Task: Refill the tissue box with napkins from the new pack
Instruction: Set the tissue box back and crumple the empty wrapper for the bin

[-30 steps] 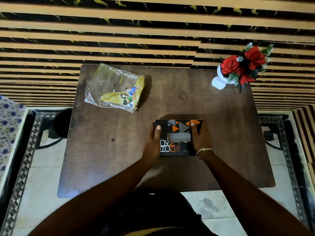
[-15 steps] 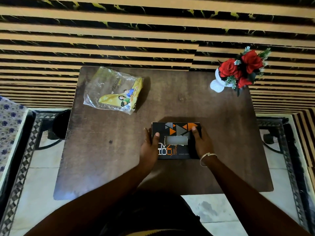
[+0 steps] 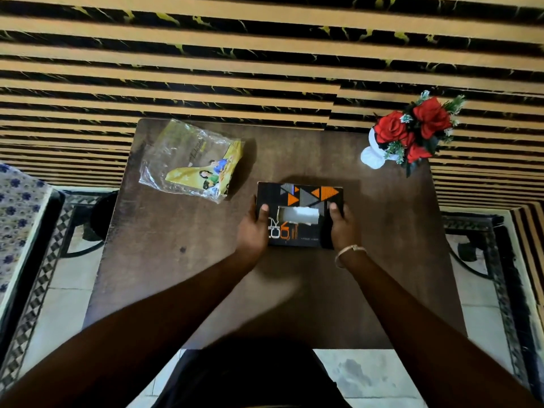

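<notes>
A black tissue box (image 3: 300,195) with orange and grey triangles lies flat on the brown table (image 3: 182,266), its top slot showing white tissue inside. My left hand (image 3: 251,231) grips its left end, thumb on the top face. My right hand (image 3: 343,228), with a bracelet at the wrist, grips the right end the same way. The napkin pack (image 3: 191,161), a clear and yellow plastic bag that looks flat and crumpled, lies at the table's far left, apart from both hands.
A white vase with red roses (image 3: 409,134) stands at the table's far right corner. A striped wall runs behind the table. Dark metal stands (image 3: 471,248) sit on the tiled floor at both sides, and a flowered cloth (image 3: 17,207) lies at the left.
The box has shifted slightly away from me with both hands still on its ends. My left thumb moved from the top face toward the left edge.
</notes>
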